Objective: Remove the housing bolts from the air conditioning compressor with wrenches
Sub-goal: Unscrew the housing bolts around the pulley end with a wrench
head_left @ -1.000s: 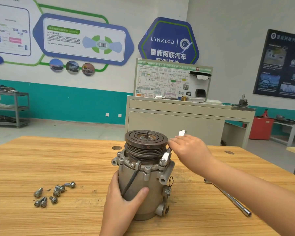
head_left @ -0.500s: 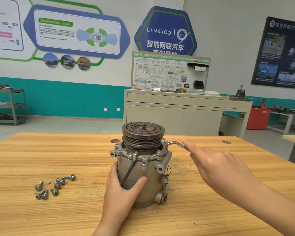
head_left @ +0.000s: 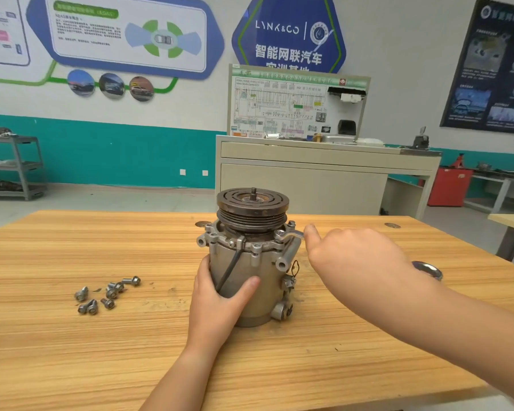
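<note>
We steady the compressor [head_left: 267, 280], upright on the table [head_left: 72, 351], with the left hand [head_left: 220, 295] wrapped round its body. The wrench [head_left: 296, 234] sits on a housing bolt [head_left: 279, 233] at the compressor's right flange. The right hand [head_left: 353, 262], just right of the compressor, lays a forefinger on the wrench's shaft; we cannot tell whether the other fingers grip it. We should keep the ring square on the head and pull in short, level swings. Loose bolts [head_left: 110, 292] lie left of the compressor.

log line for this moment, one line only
phase: bolt removal | left hand: grips compressor | right hand: holds wrench, head on flange | loose bolts: on table, left of compressor
</note>
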Tool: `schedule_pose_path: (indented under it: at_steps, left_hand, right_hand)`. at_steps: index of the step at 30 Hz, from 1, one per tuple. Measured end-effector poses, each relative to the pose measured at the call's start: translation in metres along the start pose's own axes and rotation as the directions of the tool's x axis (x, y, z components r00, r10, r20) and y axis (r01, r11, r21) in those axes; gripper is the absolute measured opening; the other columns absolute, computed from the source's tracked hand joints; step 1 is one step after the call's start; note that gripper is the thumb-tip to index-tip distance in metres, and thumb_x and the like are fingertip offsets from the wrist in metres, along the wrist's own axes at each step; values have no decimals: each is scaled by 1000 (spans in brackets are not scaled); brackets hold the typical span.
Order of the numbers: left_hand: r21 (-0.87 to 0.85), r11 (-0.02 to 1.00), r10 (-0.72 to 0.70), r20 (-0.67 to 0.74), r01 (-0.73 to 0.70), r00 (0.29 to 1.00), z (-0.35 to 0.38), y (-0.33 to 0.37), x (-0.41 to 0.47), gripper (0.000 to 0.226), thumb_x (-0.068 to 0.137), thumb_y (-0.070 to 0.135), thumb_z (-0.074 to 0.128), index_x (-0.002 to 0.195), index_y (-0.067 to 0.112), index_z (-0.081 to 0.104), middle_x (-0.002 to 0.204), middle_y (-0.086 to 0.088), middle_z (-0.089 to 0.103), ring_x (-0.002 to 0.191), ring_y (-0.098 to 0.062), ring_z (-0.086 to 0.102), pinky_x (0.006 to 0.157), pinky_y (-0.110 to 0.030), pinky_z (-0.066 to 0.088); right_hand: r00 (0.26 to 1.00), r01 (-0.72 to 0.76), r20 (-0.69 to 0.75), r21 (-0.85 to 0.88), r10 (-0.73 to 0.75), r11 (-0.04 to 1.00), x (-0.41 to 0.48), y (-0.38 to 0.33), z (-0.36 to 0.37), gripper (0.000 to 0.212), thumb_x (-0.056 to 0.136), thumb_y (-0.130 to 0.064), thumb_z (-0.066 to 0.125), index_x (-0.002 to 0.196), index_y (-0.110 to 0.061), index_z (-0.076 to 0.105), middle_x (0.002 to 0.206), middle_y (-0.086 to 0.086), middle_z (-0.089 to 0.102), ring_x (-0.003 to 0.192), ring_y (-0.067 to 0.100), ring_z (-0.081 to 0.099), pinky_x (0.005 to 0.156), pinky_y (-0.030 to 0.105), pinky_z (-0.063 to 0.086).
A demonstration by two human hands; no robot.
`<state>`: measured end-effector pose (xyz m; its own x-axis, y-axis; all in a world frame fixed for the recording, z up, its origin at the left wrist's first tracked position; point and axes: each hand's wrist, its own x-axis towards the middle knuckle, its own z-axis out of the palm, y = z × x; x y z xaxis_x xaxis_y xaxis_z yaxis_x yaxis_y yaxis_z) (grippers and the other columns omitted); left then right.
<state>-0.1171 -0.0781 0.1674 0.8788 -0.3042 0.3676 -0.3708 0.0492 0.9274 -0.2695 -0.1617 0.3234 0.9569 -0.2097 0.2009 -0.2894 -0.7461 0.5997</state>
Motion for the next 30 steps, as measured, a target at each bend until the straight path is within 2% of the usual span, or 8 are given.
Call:
schedule_pose_path:
  at_steps: [7,9,12,16,19,24,27,30]
  left_hand:
    - [4,1000,-7,-7,7,1000,0,2,-1,105,50,61,70,143,25,34,136,7,49,124,-13,47,106,-41,40]
    - [11,1000,-13,-9,13,1000,0,3,-2,104,52,60,70,143,25,34,136,7,49,124,-13,48,105,-41,40]
    - [22,1000,-16,-9,16,1000,0,4,-2,101,53,59,71,141,24,35,134,7,51,123,-14,49,104,-42,41]
    - [31,999,-19,-5,19,1000,-1,3,-2,102,53,60,70,142,26,33,135,6,49,124,-14,48,105,-40,40]
    - [28,999,-22,6,22,1000,-1,1,-2,104,53,61,70,144,26,30,137,9,46,125,-11,45,103,-33,39]
    - [35,999,-24,6,23,1000,-1,-2,0,107,57,61,73,146,26,26,134,14,41,121,-6,41,97,-26,35]
    - [40,999,-20,2,20,1000,0,-2,1,106,57,61,74,146,26,27,128,18,39,117,-3,40,92,-23,33]
    - [38,999,-16,-3,16,1000,0,-3,1,106,57,60,73,146,26,26,127,19,39,116,-2,40,90,-22,32]
  right_hand:
    - [998,7,67,-42,-4,999,1,1,0,69,85,7,38,143,4,2,63,7,33,51,22,36,37,29,21]
    - [998,11,68,-6,-10,1000,1,-3,-1,66,87,6,38,142,6,3,85,12,53,71,27,53,39,28,22]
    - [998,20,52,-6,-19,1000,0,-11,-2,59,90,2,34,141,10,4,110,16,55,79,26,51,40,28,22]
    - [998,61,-21,-109,-64,992,2,-3,5,60,88,4,34,142,7,8,91,7,55,78,27,58,37,28,19]
    - [993,68,-83,-166,-83,984,10,17,7,51,89,-3,34,139,-9,28,59,-3,33,48,16,35,38,26,17]
    - [990,29,-134,-180,-53,983,46,46,27,42,87,2,40,123,-18,46,55,-4,31,44,14,29,39,25,21]
    - [975,44,-211,-86,-62,995,71,40,47,34,88,4,40,117,-12,47,74,0,53,68,22,55,53,29,37]
    - [954,69,-292,-5,-68,998,89,30,67,30,91,1,36,117,-7,47,105,6,60,94,25,57,64,29,36]
